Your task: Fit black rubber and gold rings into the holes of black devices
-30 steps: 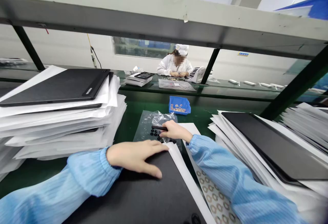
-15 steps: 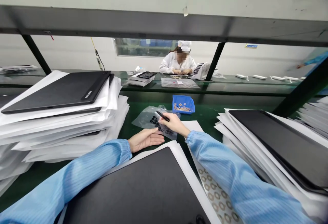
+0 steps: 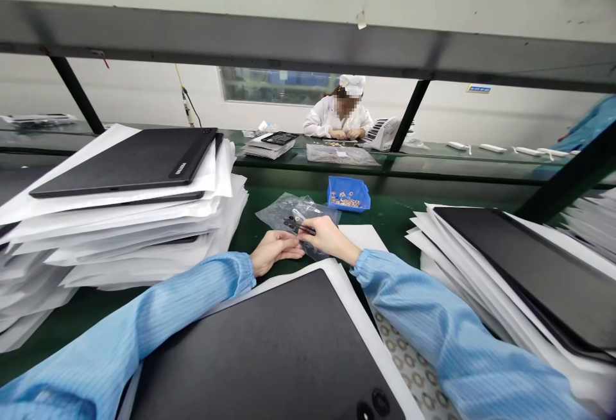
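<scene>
My right hand (image 3: 328, 238) is closed on black tweezers (image 3: 302, 228), whose tips lie on a clear plastic bag (image 3: 283, 211) with small black rings. My left hand (image 3: 273, 251) rests just left of it, fingers curled and pinched at the bag's near edge; whether it grips the bag I cannot tell. Both sleeves are light blue. In front of me lies a black flat panel (image 3: 269, 349) on white paper. Under my right forearm sits a sheet of ring-shaped stickers (image 3: 409, 369).
A small blue tray (image 3: 349, 194) of tan parts stands behind the bag. Stacks of black panels between white sheets rise at left (image 3: 120, 202) and right (image 3: 520, 272). A metal shelf beam (image 3: 308, 29) runs overhead. A person in white (image 3: 341, 118) works at the far bench.
My left hand left the black panel and moved forward to the bag, fingers curling in. My right hand lowered the tweezers onto the bag. The view shifted slightly right.
</scene>
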`<action>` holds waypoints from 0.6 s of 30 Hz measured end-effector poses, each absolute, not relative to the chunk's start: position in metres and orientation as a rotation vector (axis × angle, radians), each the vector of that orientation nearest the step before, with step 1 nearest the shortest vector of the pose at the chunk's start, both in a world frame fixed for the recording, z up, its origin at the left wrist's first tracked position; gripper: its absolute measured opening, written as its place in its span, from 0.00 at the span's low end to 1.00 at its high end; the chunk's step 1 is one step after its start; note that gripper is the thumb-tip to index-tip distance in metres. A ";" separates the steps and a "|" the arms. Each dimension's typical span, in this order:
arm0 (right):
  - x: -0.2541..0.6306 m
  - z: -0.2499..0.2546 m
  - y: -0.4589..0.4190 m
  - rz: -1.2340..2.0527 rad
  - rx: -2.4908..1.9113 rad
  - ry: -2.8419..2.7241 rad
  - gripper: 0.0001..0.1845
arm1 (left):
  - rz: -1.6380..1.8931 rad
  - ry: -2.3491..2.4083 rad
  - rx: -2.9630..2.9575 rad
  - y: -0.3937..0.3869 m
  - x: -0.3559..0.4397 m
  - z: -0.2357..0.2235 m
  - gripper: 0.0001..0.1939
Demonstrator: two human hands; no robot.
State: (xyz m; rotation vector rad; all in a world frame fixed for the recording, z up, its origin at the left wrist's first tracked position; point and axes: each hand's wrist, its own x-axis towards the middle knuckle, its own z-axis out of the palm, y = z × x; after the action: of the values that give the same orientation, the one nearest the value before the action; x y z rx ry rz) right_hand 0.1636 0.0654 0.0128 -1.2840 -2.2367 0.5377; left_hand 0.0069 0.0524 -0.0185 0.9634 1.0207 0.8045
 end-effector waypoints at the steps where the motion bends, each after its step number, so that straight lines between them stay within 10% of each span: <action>1: 0.164 0.013 0.064 0.571 -1.295 -2.239 0.07 | 0.802 1.023 0.964 0.052 0.007 -0.018 0.06; 18: 0.163 0.015 0.059 0.649 -1.375 -2.171 0.12 | 0.787 1.051 1.014 0.052 0.008 -0.018 0.06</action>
State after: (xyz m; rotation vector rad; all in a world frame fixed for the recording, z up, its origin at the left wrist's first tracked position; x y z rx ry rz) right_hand 0.1628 0.0587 0.0146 -1.3752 -2.1707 0.6490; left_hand 0.0083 0.0516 -0.0178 1.0144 1.0507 0.7869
